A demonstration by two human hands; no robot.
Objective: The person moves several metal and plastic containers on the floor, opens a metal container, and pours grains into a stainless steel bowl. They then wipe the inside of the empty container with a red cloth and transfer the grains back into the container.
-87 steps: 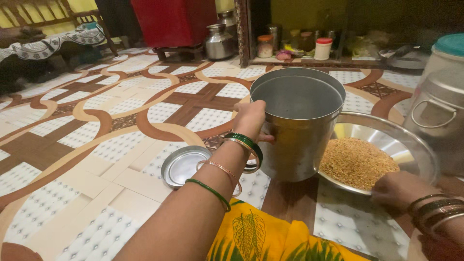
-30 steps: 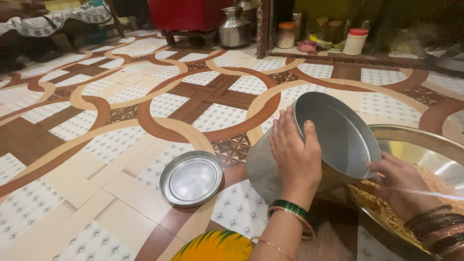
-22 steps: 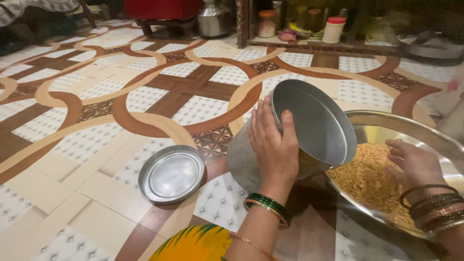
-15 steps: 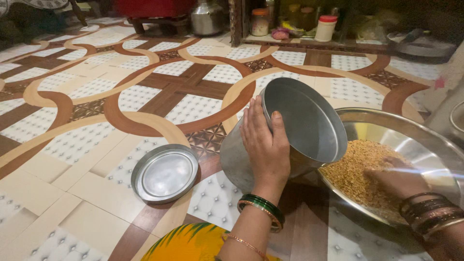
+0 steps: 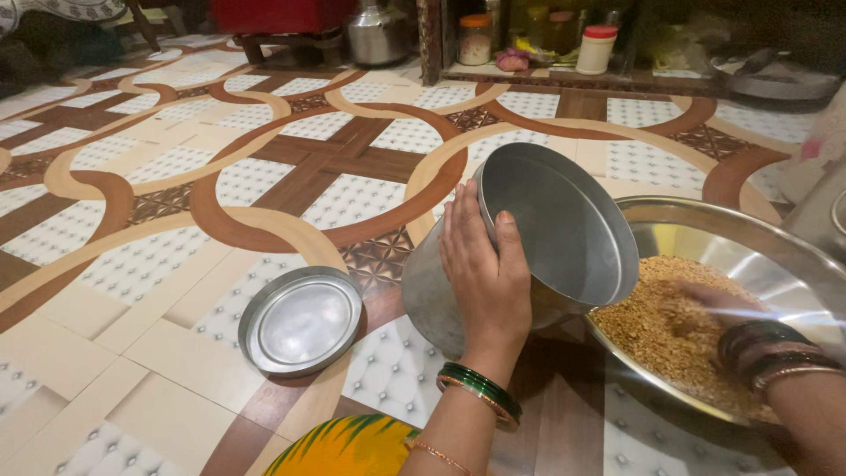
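My left hand [image 5: 483, 275] grips the rim of a steel canister [image 5: 546, 229], tilted so its open mouth faces right over a wide steel plate [image 5: 705, 229]. The canister's inside looks bare. The plate holds a heap of small yellow-brown grains [image 5: 656, 308]. My right hand [image 5: 718, 304], blurred, lies in the grains on the plate with several bangles on the wrist. The canister's round steel lid [image 5: 301, 319] lies flat on the patterned floor to the left, apart from both hands.
A yellow garment [image 5: 361, 445] shows at the bottom edge. At the back stand a steel pot [image 5: 377, 33], several jars [image 5: 476, 39] and a white container with a red cap [image 5: 592, 48] on a low ledge. A pale vessel [image 5: 824, 176] sits at the right edge.
The canister went from upright to tilted toward the plate, my left hand moving onto its rim. My right hand left the plate's edge and now moves in the grains.
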